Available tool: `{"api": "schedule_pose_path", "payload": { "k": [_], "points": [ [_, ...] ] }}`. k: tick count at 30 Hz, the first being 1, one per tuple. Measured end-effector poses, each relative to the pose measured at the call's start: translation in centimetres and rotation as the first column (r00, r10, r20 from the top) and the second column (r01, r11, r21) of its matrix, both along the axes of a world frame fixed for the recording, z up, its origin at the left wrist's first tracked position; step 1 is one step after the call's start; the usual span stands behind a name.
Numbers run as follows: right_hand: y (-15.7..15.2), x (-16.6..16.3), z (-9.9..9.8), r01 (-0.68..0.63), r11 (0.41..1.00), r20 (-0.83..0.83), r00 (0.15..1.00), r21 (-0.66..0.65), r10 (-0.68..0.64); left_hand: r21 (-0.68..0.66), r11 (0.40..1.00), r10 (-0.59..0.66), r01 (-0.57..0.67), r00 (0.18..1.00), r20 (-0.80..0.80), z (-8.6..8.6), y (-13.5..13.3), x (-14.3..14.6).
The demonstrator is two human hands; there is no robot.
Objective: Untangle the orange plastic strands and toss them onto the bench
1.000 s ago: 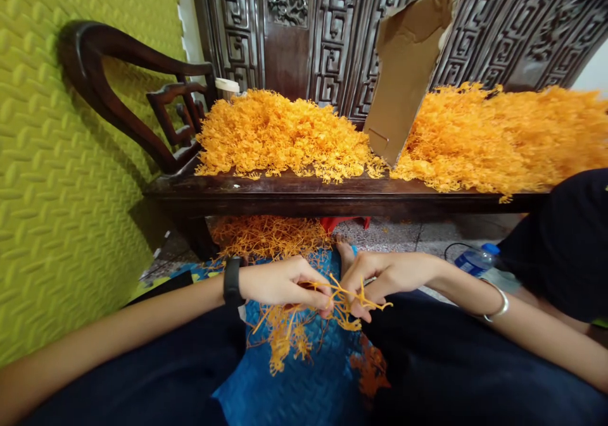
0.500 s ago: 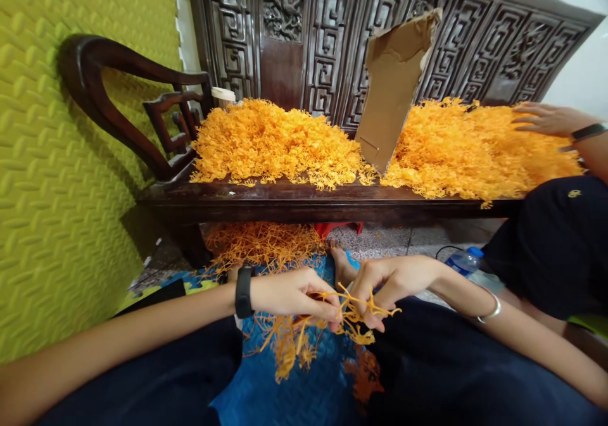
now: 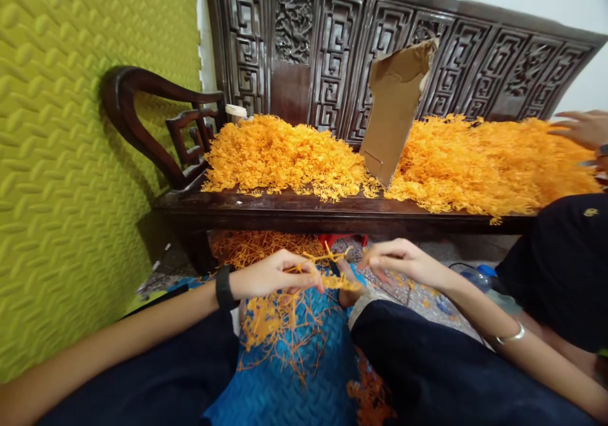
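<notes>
My left hand [image 3: 280,274], with a black band on the wrist, pinches a branching orange plastic sprue [image 3: 332,258] whose thin arms stick out to the right. Small orange pieces hang along its lower side. To the right of it is my right hand [image 3: 408,263], a silver bangle on its forearm; its slightly blurred fingers are bent but apart, and nothing shows between them. Under my left hand, more orange sprues and pieces [image 3: 266,321] lie over the blue mat [image 3: 266,388].
A dark carved wooden bench [image 3: 285,214] bears two heaps of small orange plastic pieces [image 3: 285,154], divided by an upright cardboard sheet [image 3: 392,109]. Bare sprues [image 3: 266,244] are piled beneath. At right, another person's hand [image 3: 582,128] is over the right heap; a blue-capped bottle [image 3: 479,277] is below.
My right hand has moved away from the sprue, rightward and slightly up, and its fingers have opened. My left hand still grips the sprue. The view has shifted slightly.
</notes>
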State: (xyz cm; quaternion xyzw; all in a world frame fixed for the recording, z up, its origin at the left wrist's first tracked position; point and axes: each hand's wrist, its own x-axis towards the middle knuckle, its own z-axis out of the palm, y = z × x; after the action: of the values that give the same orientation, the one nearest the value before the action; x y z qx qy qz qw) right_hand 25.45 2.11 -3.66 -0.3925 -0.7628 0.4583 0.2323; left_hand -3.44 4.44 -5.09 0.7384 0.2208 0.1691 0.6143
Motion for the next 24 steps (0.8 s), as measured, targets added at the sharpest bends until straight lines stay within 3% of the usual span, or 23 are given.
{"api": "schedule_pose_path", "payload": {
  "k": [3, 6, 9, 13, 16, 19, 22, 24],
  "points": [
    [2.1, 0.0, -0.4, 0.176, 0.97, -0.049, 0.984, 0.17, -0.17, -0.021, 0.996, 0.09, -0.088, 0.994, 0.068, 0.3, 0.3, 0.8],
    [5.1, 1.6, -0.9, 0.312, 0.857, 0.049, 0.931, 0.41, -0.362, -0.083, 0.984, 0.169, -0.158, 0.976, 0.137, 0.4, 0.5, 1.3],
    [8.5, 4.2, -1.2, 0.306, 0.681, 0.191, 0.812, 0.665, -0.552, -0.15, 0.959, 0.268, -0.24, 0.94, 0.211, 0.6, 0.5, 1.2],
    [12.6, 6.7, -0.6, 0.322, 0.59, 0.188, 0.744, 0.741, -0.642, -0.266, 0.913, 0.37, -0.308, 0.899, 0.232, 1.1, 0.3, 1.1],
    [14.8, 6.9, -0.2, 0.365, 0.578, 0.174, 0.719, 0.73, -0.673, -0.317, 0.874, 0.449, -0.367, 0.861, 0.239, 1.3, 0.3, 1.0],
    [16.0, 6.1, 0.0, 0.389, 0.603, 0.179, 0.72, 0.697, -0.671, -0.372, 0.803, 0.565, -0.466, 0.794, 0.225, 1.3, 0.4, 0.8],
    [15.8, 4.3, 0.3, 0.397, 0.661, 0.188, 0.752, 0.637, -0.632, -0.407, 0.73, 0.656, -0.548, 0.73, 0.193, 1.0, 0.7, 0.5],
    [14.6, 2.3, 0.7, 0.364, 0.73, 0.205, 0.801, 0.578, -0.562, -0.409, 0.712, 0.678, -0.57, 0.708, 0.194, 0.7, 0.9, 0.2]
  ]
}}
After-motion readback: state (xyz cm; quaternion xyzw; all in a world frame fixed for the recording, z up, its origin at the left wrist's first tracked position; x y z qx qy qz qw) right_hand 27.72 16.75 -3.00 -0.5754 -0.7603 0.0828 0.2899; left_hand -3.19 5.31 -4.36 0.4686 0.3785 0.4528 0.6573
